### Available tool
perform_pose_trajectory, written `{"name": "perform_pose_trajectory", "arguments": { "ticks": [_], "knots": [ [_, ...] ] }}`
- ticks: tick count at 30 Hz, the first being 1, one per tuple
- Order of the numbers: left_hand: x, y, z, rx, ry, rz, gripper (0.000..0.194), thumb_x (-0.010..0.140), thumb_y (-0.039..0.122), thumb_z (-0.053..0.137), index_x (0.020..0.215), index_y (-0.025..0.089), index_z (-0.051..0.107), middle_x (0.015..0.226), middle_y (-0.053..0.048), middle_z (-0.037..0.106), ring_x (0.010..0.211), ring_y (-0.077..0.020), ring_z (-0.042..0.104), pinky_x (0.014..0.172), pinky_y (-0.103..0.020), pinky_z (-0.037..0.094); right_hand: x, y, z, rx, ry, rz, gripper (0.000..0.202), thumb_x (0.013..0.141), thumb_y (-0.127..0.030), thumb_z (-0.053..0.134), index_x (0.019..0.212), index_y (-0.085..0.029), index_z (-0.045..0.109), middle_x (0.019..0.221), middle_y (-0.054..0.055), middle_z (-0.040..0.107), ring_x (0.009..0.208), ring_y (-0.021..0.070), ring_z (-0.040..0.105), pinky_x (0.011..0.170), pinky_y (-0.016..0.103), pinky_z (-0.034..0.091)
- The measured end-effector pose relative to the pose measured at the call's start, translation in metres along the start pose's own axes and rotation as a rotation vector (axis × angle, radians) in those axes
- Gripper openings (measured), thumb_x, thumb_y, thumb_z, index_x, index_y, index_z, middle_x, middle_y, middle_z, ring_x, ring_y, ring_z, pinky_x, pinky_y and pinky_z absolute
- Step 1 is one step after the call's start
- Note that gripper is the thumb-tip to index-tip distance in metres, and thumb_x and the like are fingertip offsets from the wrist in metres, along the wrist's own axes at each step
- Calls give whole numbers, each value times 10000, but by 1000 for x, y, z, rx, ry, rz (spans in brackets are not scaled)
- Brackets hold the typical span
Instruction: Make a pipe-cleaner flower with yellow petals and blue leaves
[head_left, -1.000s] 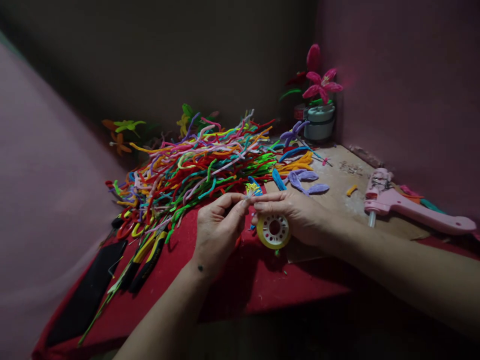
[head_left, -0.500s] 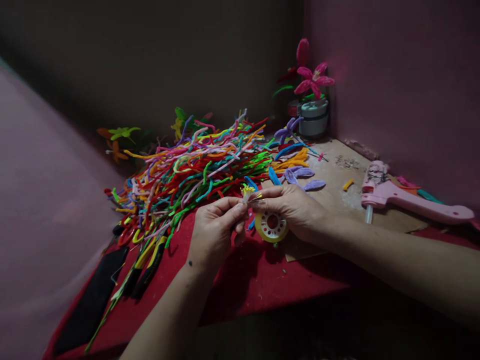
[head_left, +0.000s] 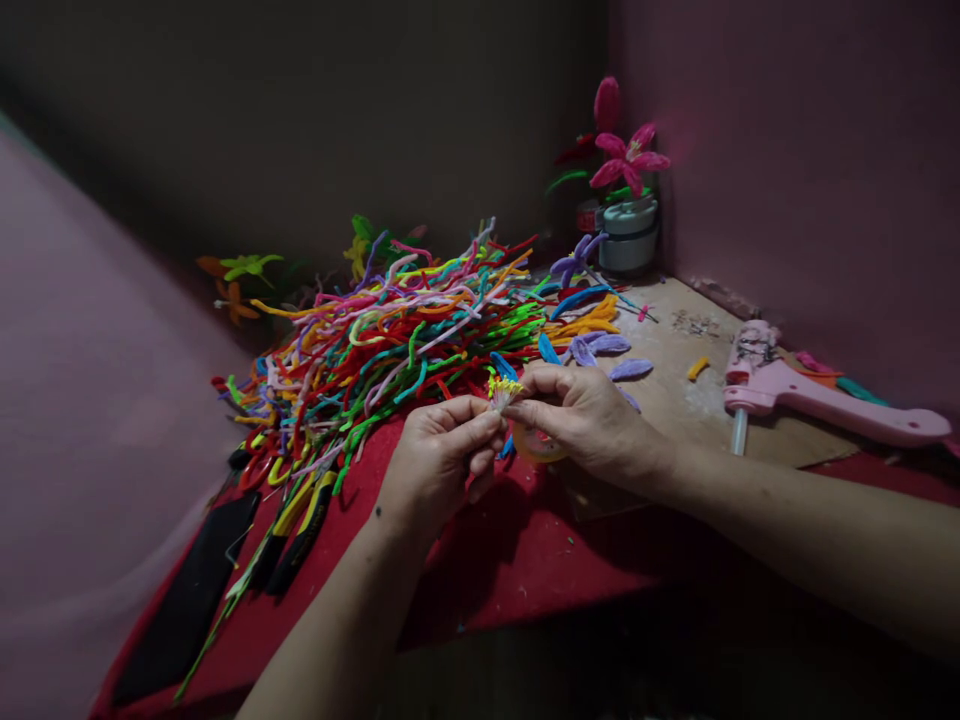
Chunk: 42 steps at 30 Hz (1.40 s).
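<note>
Inside the red cloth-covered counter's [head_left: 517, 590] front edge, left hand [head_left: 446, 450] and right hand [head_left: 600, 425] fingers pinch a yellow-tipped, thin white-stranded bunch [head_left: 502, 392], apparently arranging it, which calls for steady hold.

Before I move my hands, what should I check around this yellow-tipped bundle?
1. Left hand pinching the yellow-tipped bundle: ok.
2. Right hand with its fingertips at the bundle: ok.
3. Tape roll uncovered: not ok, the right hand hides part of it.
4. Pink glue gun lying apart from both hands: ok.
5. Glue gun switched off and cool: cannot tell.
6. Black-and-yellow handles away from the left fingertips: ok.
</note>
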<state>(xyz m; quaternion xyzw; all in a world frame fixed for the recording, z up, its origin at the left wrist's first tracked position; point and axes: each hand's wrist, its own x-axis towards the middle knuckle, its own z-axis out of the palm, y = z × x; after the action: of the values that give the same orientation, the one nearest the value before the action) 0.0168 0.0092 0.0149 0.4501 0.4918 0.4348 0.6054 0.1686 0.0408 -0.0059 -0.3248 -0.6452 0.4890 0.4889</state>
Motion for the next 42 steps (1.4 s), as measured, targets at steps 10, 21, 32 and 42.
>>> {"name": "perform_pose_trajectory", "arguments": {
  "ticks": [10,21,32,42],
  "knots": [
    [-1,1,-1,45,-74,-10,192,746,273,623,649,112,583,395,50,457,274,-45,377,270,-165,373,3,10,-8,298,-114,133,61,669,-220,676,687,-163,689,672,-17,624,596,93,532,596,227,397],
    [0,0,7,51,47,122,152,686,233,681,703,138,564,543,27,588,405,-87,536,387,-218,492,0,7,-3,502,-111,282,103,657,-237,698,687,-156,641,571,-33,612,478,83,526,511,226,406],
    [-2,-4,8,113,136,293,104,742,230,639,768,145,588,639,24,606,499,-75,570,495,-185,487,-1,9,-1,574,-91,315,178,650,-286,732,723,-153,637,620,-11,646,531,120,608,562,261,472],
    [2,-2,4,155,193,237,150,754,289,581,736,142,561,694,-10,628,583,-116,603,597,-248,499,5,9,-1,630,-22,339,164,614,-236,746,695,-142,639,582,-8,646,514,118,600,553,253,460]
  ]
}}
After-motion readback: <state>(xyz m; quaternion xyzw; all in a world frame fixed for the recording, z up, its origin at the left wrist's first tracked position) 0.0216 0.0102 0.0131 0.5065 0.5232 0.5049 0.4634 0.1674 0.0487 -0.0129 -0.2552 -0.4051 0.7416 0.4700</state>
